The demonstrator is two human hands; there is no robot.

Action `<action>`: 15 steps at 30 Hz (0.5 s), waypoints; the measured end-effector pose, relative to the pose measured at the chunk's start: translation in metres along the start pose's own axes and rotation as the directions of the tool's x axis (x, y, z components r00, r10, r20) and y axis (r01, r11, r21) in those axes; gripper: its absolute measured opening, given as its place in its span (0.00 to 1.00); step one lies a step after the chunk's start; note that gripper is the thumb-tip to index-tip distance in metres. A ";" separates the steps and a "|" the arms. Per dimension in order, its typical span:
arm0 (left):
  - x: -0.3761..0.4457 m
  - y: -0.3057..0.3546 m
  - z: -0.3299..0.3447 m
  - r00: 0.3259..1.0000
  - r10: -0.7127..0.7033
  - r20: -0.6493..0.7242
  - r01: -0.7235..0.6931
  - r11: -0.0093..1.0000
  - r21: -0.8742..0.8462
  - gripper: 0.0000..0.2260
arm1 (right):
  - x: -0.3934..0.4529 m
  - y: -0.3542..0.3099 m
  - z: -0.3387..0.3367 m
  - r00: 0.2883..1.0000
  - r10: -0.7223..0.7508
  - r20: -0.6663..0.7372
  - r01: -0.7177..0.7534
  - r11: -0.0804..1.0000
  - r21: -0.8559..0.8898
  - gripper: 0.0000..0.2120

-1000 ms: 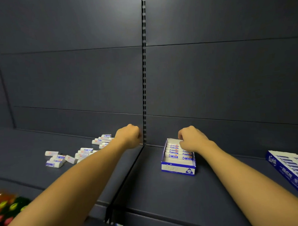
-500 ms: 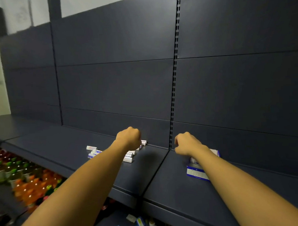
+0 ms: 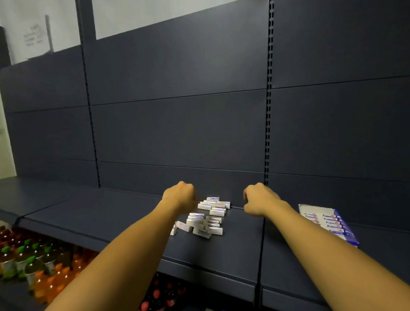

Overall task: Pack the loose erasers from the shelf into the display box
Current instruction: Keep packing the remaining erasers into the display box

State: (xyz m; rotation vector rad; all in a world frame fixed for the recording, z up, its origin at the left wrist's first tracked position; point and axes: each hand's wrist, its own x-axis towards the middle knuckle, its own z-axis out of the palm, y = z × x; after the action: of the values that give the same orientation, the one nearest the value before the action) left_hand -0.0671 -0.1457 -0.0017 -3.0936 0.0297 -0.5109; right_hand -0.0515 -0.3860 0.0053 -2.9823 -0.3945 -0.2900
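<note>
Several loose white erasers (image 3: 205, 225) with blue labels lie in a pile on the dark shelf (image 3: 104, 217), between my two hands. My left hand (image 3: 180, 195) hovers just left of the pile's far end with its fingers curled under; what they enclose is hidden. My right hand (image 3: 261, 198) hangs just right of the pile, fingers loosely curled downward with nothing seen in them. The blue and white display box (image 3: 347, 233) sits on the shelf to the right of my right forearm, with rows of erasers in it.
A slotted upright (image 3: 269, 120) splits the dark back panel behind my right hand. On a lower shelf at the left stand several drink bottles (image 3: 28, 261) with green and orange contents. More bottles show under the shelf's front edge (image 3: 203, 267).
The view has swung left. My right hand has left the display box and moved left to the loose pile. My left hand stays curled near the pile.
</note>
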 end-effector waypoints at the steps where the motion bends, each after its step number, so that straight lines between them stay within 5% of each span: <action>1: 0.000 -0.007 0.001 1.000 0.010 0.003 -0.010 1.000 -0.005 0.09 | -0.001 -0.007 0.002 1.000 0.011 -0.002 -0.011 1.000 -0.004 0.13; 15: 0.024 -0.062 0.027 0.993 0.118 0.027 -0.116 0.991 -0.070 0.11 | 0.016 -0.050 0.032 0.993 0.115 0.011 -0.115 0.993 -0.027 0.12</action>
State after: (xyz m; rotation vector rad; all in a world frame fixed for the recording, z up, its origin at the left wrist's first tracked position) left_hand -0.0344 -0.0840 -0.0194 -3.1412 0.2321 -0.4667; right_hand -0.0443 -0.3293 -0.0175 -3.0191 -0.2201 -0.2675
